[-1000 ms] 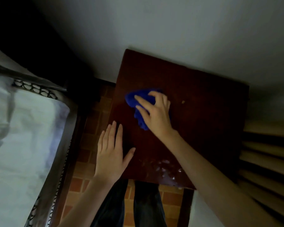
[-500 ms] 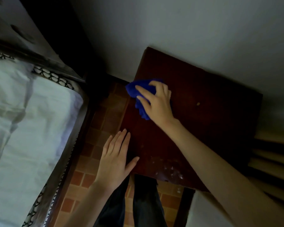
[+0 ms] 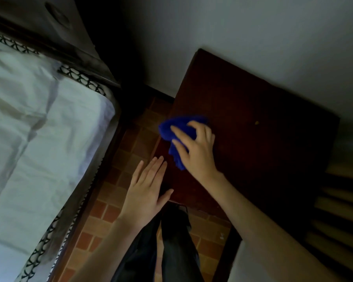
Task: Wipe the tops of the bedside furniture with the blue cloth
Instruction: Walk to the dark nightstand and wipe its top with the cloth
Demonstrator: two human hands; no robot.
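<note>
A dark brown bedside table [image 3: 263, 139] stands against the pale wall. My right hand [image 3: 198, 151] presses a bunched blue cloth [image 3: 174, 129] onto the table's left edge, part of the cloth hanging over that edge. My left hand [image 3: 149, 186] is flat, fingers apart, holding nothing, at the table's near left corner above the floor. A small pale speck [image 3: 256, 122] lies on the tabletop to the right of the cloth.
A bed with a white sheet [image 3: 39, 139] and black-patterned trim fills the left side. Brick-patterned tile floor [image 3: 130, 143] runs between bed and table. Slatted wooden furniture [image 3: 340, 210] is at the right. My dark trouser legs [image 3: 171, 251] are below.
My right hand and the cloth have slid from the tabletop's left part to its left edge. The view has turned left, showing more of the bed. My left hand stays flat.
</note>
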